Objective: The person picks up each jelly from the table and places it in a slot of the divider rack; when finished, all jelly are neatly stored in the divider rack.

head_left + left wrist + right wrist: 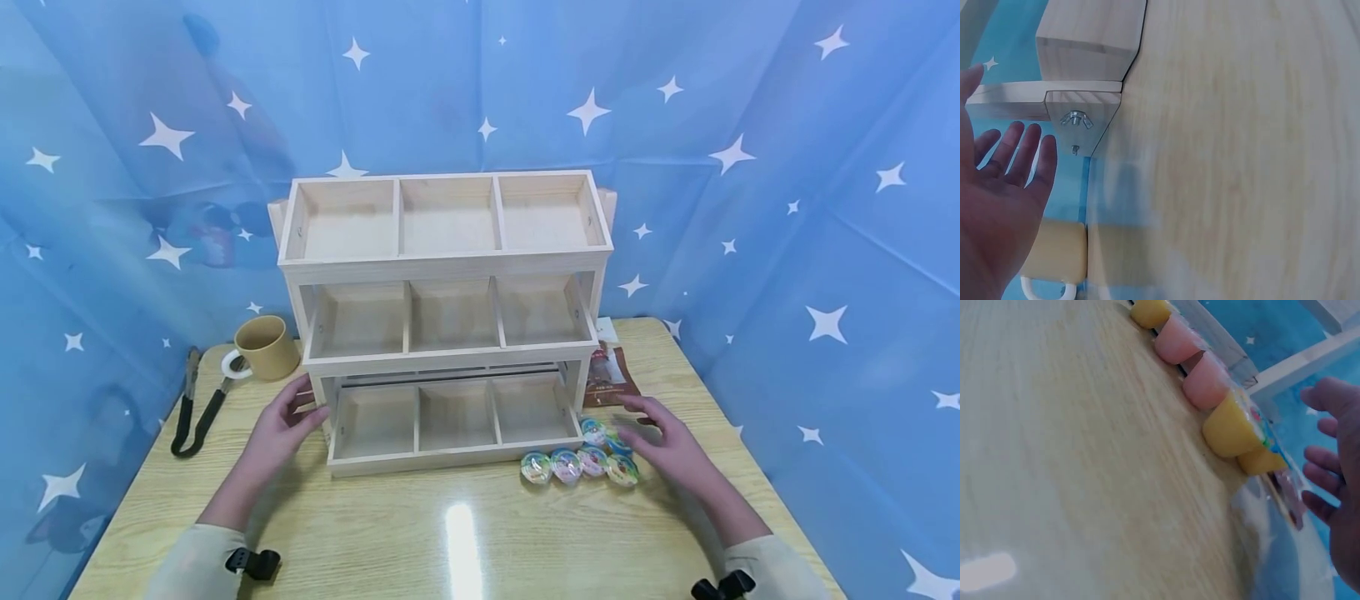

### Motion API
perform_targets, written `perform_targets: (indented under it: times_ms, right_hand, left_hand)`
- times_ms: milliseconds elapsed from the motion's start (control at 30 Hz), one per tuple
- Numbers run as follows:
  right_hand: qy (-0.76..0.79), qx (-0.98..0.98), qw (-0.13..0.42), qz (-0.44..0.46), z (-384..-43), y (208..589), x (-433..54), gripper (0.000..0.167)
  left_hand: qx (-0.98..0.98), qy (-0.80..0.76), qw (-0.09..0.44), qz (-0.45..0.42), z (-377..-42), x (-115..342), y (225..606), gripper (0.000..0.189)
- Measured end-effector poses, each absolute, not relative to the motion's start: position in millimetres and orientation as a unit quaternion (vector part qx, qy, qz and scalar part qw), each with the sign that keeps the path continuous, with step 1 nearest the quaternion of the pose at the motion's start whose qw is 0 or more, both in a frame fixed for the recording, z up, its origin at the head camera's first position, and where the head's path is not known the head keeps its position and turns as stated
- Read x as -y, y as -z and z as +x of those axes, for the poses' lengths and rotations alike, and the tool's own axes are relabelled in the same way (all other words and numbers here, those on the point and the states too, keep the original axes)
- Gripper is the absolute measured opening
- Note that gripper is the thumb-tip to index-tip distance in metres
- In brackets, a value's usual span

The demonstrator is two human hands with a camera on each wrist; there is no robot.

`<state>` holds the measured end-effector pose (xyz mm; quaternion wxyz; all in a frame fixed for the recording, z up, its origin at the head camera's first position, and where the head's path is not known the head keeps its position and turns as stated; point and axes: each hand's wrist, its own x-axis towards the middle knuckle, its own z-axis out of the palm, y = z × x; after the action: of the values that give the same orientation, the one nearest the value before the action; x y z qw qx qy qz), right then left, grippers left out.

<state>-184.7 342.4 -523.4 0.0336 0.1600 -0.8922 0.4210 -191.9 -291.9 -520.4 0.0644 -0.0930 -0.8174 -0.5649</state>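
A three-tier wooden rack stands mid-table, each tier a tray split into three compartments that hold nothing. My left hand is beside its lower left side, fingers loosely bent around nothing; whether the fingertips touch the wood I cannot tell. In the left wrist view the palm and spread fingers of that hand show near a wing nut on the frame. Just right of several small jelly cups, my right hand hovers with relaxed fingers. Yellow and pink cups appear beside it in the right wrist view.
Left of the rack stand a tan mug with a white handle and black-handled tongs. A brown packet lies at the rack's right, partly hidden behind it. Blue star-patterned cloth surrounds the table's back and sides.
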Motion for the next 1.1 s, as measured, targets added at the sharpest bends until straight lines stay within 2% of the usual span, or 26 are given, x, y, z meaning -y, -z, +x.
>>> perform_targets:
  times_ms: [200,700,1100]
  right_hand:
    - [-0.414,0.895,0.029,0.164,-178.9,529.4,-343.1,0.055]
    - [-0.422,0.891,0.019,0.168,-175.3,532.4,-340.8,0.050]
    - [-0.422,0.895,-0.021,0.142,-182.1,532.1,-340.8,0.042]
  left_hand:
    - [0.825,0.557,0.053,-0.078,-191.9,291.1,521.2,0.059]
    - [0.835,0.541,0.076,-0.066,-191.6,288.7,522.3,0.054]
    - [0.841,0.533,0.067,-0.059,-193.7,292.8,522.5,0.055]
